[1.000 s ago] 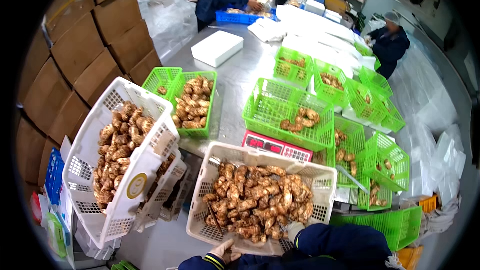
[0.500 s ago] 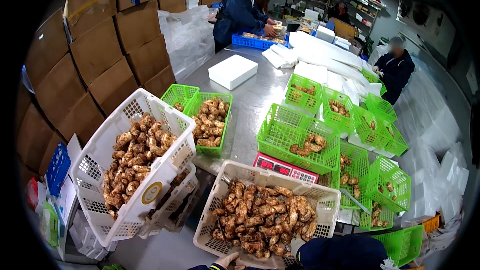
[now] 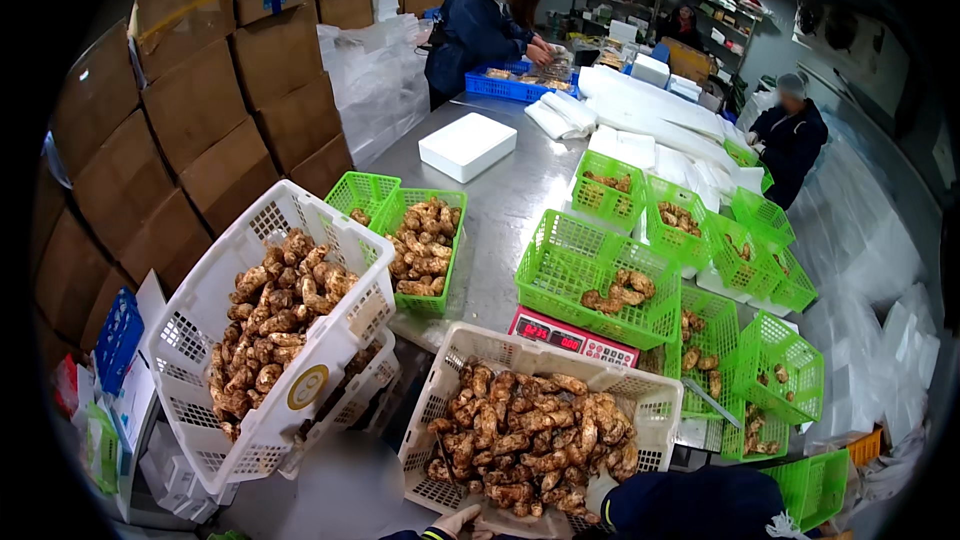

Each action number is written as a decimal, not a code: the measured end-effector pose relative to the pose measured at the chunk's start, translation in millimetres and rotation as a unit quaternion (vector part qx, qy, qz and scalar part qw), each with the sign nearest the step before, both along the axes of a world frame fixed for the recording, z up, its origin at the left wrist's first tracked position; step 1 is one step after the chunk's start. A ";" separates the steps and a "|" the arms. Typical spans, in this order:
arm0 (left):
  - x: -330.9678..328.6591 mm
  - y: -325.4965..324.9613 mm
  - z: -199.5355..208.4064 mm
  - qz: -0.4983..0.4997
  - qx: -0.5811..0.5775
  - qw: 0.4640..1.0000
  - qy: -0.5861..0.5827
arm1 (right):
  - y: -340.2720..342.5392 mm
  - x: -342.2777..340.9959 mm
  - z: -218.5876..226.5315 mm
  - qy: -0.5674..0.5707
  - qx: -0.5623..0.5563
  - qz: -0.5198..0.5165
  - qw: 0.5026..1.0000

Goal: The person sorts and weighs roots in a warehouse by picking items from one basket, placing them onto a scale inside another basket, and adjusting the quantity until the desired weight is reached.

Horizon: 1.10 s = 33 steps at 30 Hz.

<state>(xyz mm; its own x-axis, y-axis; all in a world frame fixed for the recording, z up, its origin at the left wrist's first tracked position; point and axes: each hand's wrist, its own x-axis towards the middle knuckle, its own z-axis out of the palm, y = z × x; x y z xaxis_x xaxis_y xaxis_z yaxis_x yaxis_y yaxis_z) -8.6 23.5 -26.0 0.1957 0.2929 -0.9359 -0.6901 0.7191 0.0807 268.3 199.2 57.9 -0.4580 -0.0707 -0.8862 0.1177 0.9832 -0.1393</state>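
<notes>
Mushrooms fwd-L of R hand (nearer), fwd-R of L hand at near edge of white crate. Crate long axis ~L-R. Fingers, both: can't tell from here.

Way through the middle, crowded on both sides.
From the right hand, at the near side of the front white crate, the path is open upward over the heaped mushrooms. Beyond the crate's far rim, a bare strip of worktop runs between the filled green basket and the long green basket, with a white foam box beside its far left. The red scale blocks straight ahead; leftward, the tilted white crate rises as a wall.
</notes>
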 end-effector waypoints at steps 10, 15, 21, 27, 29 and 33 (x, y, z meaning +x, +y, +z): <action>-6.6 -3.3 55.6 0.079 -0.021 0.991 -0.103 | 80.1 -4.6 92.1 0.393 -0.350 -0.475 0.705; -9.9 7.3 66.1 0.067 -0.014 0.996 -0.055 | 75.1 -12.9 114.7 0.400 -0.592 -0.660 0.231; -11.2 5.6 72.2 0.043 -0.012 0.999 -0.030 | 75.8 -5.0 95.6 0.479 -0.501 -0.685 0.225; -9.5 5.9 73.6 0.042 -0.016 0.998 -0.037 | 71.5 15.4 81.9 0.458 -0.423 -0.724 0.293; -7.3 12.4 81.0 0.033 0.012 0.998 -0.047 | 53.6 26.9 62.6 0.400 -0.267 -0.708 0.517; -11.2 3.2 73.2 0.028 0.015 0.999 -0.042 | 4.3 18.7 51.1 0.156 -0.055 -0.628 0.760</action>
<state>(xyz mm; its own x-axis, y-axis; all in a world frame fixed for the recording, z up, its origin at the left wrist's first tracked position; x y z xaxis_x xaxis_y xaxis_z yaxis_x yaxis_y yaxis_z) -19.8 26.7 47.3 0.2565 0.3323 -0.9076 -0.7341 0.6778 0.0407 287.0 203.5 109.0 -0.4123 0.5304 -0.7407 0.8985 0.1023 -0.4269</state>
